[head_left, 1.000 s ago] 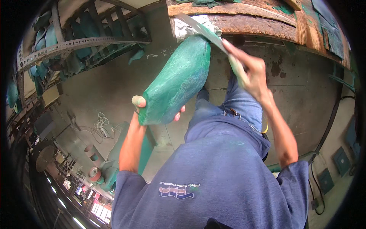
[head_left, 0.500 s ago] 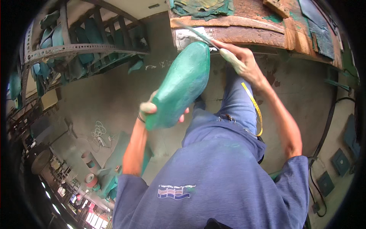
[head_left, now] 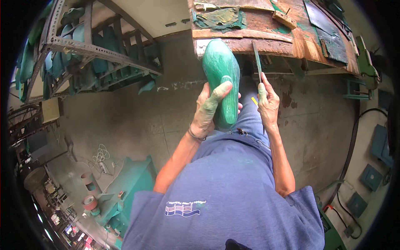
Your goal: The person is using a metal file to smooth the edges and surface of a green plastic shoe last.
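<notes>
A green shoe last stands nearly upright in front of me, its broad toe end up by the workbench edge. My left hand wraps round its narrow heel part, thumb lying across the front and fingertips showing on the far side. Closed on a long thin metal file, my right hand is just right of the last. The file points up toward the bench and does not touch the last. Its lower end pokes out below my right hand.
Ahead is a worn wooden workbench bearing a green-stained cloth and a wood block. A metal rack with several lasts stands at far left. Lower left are a green machine and a coiled white cable.
The last has turned upright and moved right, nearer my body's middle. My right hand has come down, swinging the file from a slant across the toe to nearly upright beside the last.
</notes>
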`<action>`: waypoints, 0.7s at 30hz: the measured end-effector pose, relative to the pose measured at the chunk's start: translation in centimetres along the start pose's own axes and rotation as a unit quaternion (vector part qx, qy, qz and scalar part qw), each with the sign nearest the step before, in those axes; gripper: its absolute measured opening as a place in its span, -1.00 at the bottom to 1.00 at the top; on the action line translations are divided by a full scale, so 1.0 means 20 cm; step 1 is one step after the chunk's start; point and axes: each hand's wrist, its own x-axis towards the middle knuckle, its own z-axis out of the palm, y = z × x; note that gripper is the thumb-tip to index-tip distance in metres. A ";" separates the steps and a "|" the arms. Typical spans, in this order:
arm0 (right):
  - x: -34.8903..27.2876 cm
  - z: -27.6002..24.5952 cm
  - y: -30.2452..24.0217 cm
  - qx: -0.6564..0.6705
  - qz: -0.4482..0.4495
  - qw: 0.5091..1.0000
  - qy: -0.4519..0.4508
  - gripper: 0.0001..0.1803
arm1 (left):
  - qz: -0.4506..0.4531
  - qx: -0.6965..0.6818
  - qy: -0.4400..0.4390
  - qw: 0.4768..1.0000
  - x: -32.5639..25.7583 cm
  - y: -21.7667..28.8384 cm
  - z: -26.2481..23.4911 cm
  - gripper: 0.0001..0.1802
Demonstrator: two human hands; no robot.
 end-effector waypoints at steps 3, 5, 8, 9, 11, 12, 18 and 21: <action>0.00 0.01 0.01 -0.039 -0.057 0.997 0.021 -0.51 | -0.009 -0.013 -0.029 0.999 0.03 -0.02 -0.06 -0.23; -0.01 0.01 -0.02 -0.036 -0.052 0.998 0.017 -0.50 | -0.002 -0.003 -0.044 0.999 0.02 -0.02 -0.08 -0.19; -0.02 0.00 -0.04 -0.051 -0.030 0.998 0.010 -0.50 | -0.005 -0.010 -0.048 0.999 0.01 -0.02 -0.08 -0.14; -0.02 0.00 -0.04 -0.051 -0.030 0.998 0.010 -0.50 | -0.003 -0.001 -0.043 0.999 0.01 -0.02 -0.07 -0.15; -0.02 -0.01 -0.03 -0.056 -0.014 0.998 0.003 -0.50 | -0.001 0.008 -0.038 0.999 0.01 -0.02 -0.07 -0.15; -0.02 -0.01 -0.03 -0.056 -0.013 0.998 0.002 -0.50 | 0.001 0.010 -0.039 0.999 0.01 -0.02 -0.07 -0.16; -0.02 0.01 -0.03 -0.038 -0.026 0.999 0.014 -0.50 | 0.000 0.005 -0.049 0.999 0.03 -0.04 -0.09 -0.16; -0.02 -0.01 -0.02 0.017 -0.035 0.999 -0.005 -0.51 | 0.000 -0.025 -0.062 0.998 0.04 -0.07 -0.13 -0.18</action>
